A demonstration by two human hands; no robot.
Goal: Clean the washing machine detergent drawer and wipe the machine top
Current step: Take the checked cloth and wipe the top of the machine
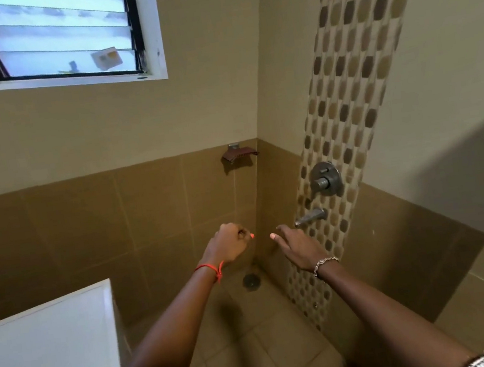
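While the detergent drawer itself is out of view, the person's hands reach into a tiled shower corner. The right hand [296, 245], at 5 o'clock of centre, is spread with straight fingers, just short of the grey metal wall spout [309, 217]. The left hand [230, 242], beside it at 9 o'clock, is curled into a fist with nothing visible inside. The step appears to be drawing water: the round grey metal mixer valve [326, 180], at 12 o'clock above the spout, probably wants a gentle turn, so the flow falls toward the round floor drain [251, 280]. The white flat-topped box [50, 347] at 8 o'clock is probably the machine. Its near corner points toward 2 o'clock and its visible top edge runs roughly 9-to-3. Because the box is cropped, its long axis cannot be told.
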